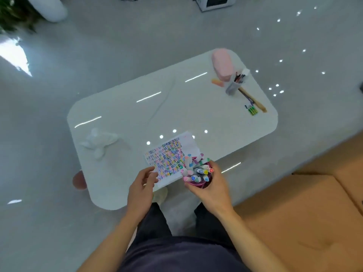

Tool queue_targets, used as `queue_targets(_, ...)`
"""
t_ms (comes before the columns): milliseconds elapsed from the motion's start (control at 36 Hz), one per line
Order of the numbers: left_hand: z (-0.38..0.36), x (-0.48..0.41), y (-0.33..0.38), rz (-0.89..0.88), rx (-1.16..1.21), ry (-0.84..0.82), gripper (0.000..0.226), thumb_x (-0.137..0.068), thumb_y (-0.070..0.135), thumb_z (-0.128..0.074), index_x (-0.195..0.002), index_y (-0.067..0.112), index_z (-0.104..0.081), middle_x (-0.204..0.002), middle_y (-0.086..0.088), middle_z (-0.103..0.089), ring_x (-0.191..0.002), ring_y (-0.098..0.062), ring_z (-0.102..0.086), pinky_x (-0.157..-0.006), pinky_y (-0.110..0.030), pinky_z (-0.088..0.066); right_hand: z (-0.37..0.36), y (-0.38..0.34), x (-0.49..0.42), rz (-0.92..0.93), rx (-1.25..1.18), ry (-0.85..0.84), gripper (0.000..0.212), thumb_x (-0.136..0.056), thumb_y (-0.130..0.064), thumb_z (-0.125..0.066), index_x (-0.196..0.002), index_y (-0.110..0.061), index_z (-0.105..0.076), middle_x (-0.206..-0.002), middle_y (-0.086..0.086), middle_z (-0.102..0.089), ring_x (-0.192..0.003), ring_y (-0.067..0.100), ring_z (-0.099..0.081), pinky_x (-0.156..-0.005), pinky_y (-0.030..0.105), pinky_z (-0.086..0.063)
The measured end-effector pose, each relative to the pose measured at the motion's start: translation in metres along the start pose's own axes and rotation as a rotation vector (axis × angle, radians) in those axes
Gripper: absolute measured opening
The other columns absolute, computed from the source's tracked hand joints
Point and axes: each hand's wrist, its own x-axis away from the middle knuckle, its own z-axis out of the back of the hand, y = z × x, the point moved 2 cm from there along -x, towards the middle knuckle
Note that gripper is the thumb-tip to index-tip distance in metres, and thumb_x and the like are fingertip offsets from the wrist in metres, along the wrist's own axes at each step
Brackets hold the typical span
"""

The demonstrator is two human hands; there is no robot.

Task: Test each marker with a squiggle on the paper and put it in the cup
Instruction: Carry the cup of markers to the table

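The pink cup [202,185] is gripped by the right hand [212,190], with the fingers wrapped around its wall from the near side. It is held at the near edge of the counter [176,107], over the near right corner of the paper [169,154]. Whether its base rests on the counter cannot be told. The markers [198,171] are packed upright inside with their coloured caps upward. No marker is seen loose beside the paper, so testing is judged nearly or fully done.

The left hand [140,185] is placed at the sheet's near left edge with its fingers loosely curled, probably to steady it. Whether the sheet is pinched cannot be told. The paper is filled with dense rows of multicoloured squiggles, and only its far and right margins are left white.
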Motion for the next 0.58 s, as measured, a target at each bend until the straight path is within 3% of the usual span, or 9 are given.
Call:
queue_targets(83,-0.018,0.019,-0.009,0.042,0.076,0.098,0.017,-0.097,0.035,-0.056,-0.109,0.046,-0.063,-0.105,0.010,-0.073,-0.090,-0.002,-0.070,-0.091,-0.038,-0.055,0.012,0.005,-0.012,0.036,0.064,-0.099,0.078,-0.062,-0.051,-0.095,-0.123,-0.058,-0.047,-0.119,-0.023,-0.070,-0.107,-0.001,-0.070,-0.092,0.038,-0.061)
queue_targets(250,-0.040,0.053,-0.028,0.144,0.191,0.283,0.023,-0.090,0.043,-0.055,-0.111,0.041,-0.065,-0.101,0.007,-0.074,-0.095,-0.009,-0.070,-0.095,-0.043,-0.055,0.024,0.012,-0.025,0.084,0.136,-0.234,0.082,-0.061,-0.053,-0.095,-0.128,-0.051,-0.048,-0.117,-0.023,-0.071,-0.106,-0.002,-0.071,-0.094,0.039,-0.060)
queue_targets(361,-0.043,0.067,-0.048,0.193,0.185,0.341,0.025,-0.100,0.021,-0.058,-0.118,0.037,-0.063,-0.105,0.008,-0.072,-0.099,-0.010,-0.068,-0.096,-0.041,-0.054,0.016,0.012,-0.032,0.120,0.165,-0.310,0.078,-0.064,-0.054,-0.094,-0.127,-0.052,-0.048,-0.119,-0.024,-0.071,-0.106,-0.003,-0.070,-0.093,0.035,-0.059)
queue_targets(500,-0.043,0.069,-0.066,0.230,0.177,0.376,0.035,-0.095,0.011,-0.064,-0.121,0.035,-0.063,-0.103,0.018,-0.070,-0.093,-0.004,-0.066,-0.090,-0.030,-0.055,-0.011,0.015,-0.039,0.161,0.218,-0.394,0.075,-0.066,-0.058,-0.092,-0.126,-0.059,-0.046,-0.120,-0.031,-0.068,-0.105,-0.009,-0.068,-0.081,0.011,-0.053)
queue_targets(583,-0.043,0.057,-0.083,0.218,0.186,0.375,0.040,-0.093,0.007,-0.066,-0.118,0.038,-0.063,-0.104,0.016,-0.070,-0.092,-0.005,-0.066,-0.088,-0.026,-0.055,-0.034,0.029,-0.048,0.152,0.234,-0.447,0.079,-0.066,-0.057,-0.092,-0.131,-0.054,-0.047,-0.122,-0.028,-0.068,-0.107,-0.007,-0.068,-0.087,0.021,-0.056)
